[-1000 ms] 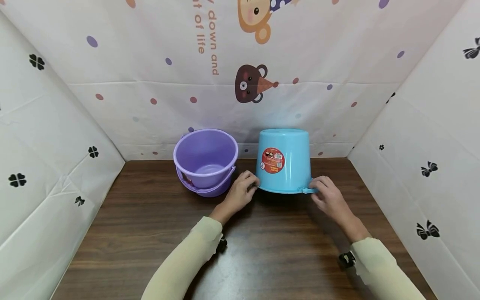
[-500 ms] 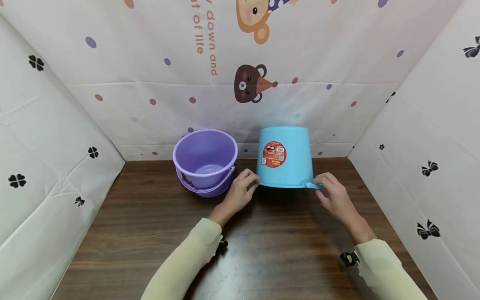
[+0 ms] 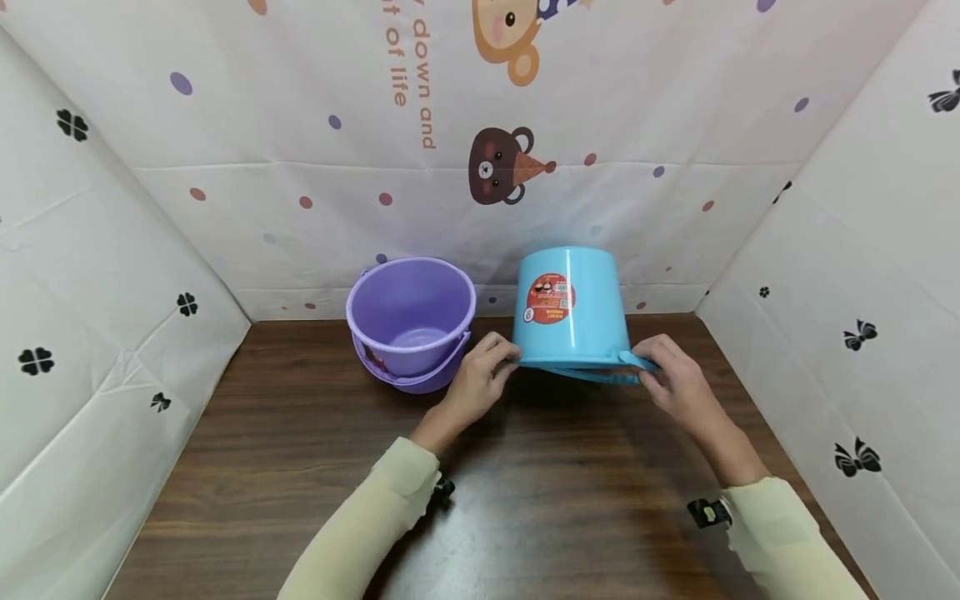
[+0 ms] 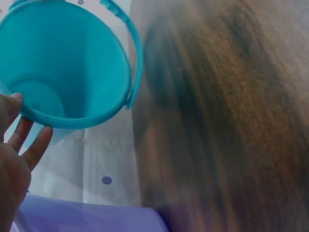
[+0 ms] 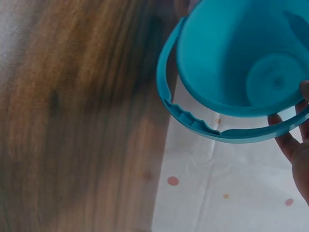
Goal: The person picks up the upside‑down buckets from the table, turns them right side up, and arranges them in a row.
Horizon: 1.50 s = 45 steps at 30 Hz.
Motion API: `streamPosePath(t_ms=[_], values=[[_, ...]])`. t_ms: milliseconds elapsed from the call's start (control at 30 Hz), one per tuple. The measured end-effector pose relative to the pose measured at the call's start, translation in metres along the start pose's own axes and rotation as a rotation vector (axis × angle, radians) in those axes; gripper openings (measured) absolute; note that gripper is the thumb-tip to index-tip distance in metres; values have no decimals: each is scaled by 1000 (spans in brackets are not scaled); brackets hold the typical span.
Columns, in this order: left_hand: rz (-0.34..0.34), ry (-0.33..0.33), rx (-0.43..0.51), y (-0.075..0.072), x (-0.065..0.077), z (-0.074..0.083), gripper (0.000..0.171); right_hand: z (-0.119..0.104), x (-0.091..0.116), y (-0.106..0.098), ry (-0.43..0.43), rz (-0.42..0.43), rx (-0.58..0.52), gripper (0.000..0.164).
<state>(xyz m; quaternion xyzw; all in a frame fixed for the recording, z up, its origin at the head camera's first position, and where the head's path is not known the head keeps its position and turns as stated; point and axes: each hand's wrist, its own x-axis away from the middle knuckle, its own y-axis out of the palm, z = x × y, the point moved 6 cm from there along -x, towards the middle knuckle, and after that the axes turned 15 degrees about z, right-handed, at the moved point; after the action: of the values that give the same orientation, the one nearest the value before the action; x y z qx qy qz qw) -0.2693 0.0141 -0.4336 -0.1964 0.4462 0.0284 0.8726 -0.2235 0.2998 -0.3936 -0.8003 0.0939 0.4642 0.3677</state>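
A light blue bucket (image 3: 596, 308) is held upside down, its base up and its open mouth facing the table, with a red round label on its side. My left hand (image 3: 478, 382) pinches the left of its rim, thumb inside and fingers outside in the left wrist view. At the opposite side, my right hand (image 3: 681, 385) grips the rim by the handle joint. The bucket's blue handle (image 5: 193, 122) swings away from the rim and crosses the right fingers. Its smooth interior (image 4: 72, 58) shows in both wrist views.
Left of the blue bucket, a purple bucket (image 3: 412, 300) stands upright, its handle lowered against its front. Both are on or over a dark wood table (image 3: 300, 475). A patterned white cloth (image 3: 300, 242) rises behind, and white panels (image 3: 825, 333) flank the sides.
The blue bucket has risen slightly, and its label has turned a little to the right. My right hand has moved right and up. The handle now hangs visible below the rim.
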Motion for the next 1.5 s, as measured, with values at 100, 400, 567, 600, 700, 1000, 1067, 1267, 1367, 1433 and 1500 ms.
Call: streamPosePath(t_ms=[100,400,567,600,700,1000,1067,1267,1367,1433,1500], values=[[-18,5,0,-2,-4,4,17,0,-2,-3,46,-21,18,38],[-43,21,27,-12,-18,17,17,0,-15,-9,133,-77,43,32],[-45,26,31,-18,-27,24,18,3,-21,-10,200,-124,43,33],[-48,25,32,-19,-29,25,18,3,-22,-11,212,-130,36,33],[-61,25,39,-21,-35,28,19,5,-27,-12,226,-140,16,34],[-52,-6,48,-30,-56,31,21,7,-49,-14,269,-176,-157,34],[-54,-20,45,-32,-61,33,22,8,-54,-14,289,-186,-179,33],[-79,-86,32,-34,-73,35,26,12,-68,-15,330,-218,-171,35],[-94,-118,21,-35,-77,35,26,13,-74,-15,345,-240,-166,36],[-105,-140,15,-36,-80,35,27,14,-77,-16,365,-261,-164,37],[-113,-156,3,-36,-82,35,27,16,-80,-16,403,-287,-157,38]])
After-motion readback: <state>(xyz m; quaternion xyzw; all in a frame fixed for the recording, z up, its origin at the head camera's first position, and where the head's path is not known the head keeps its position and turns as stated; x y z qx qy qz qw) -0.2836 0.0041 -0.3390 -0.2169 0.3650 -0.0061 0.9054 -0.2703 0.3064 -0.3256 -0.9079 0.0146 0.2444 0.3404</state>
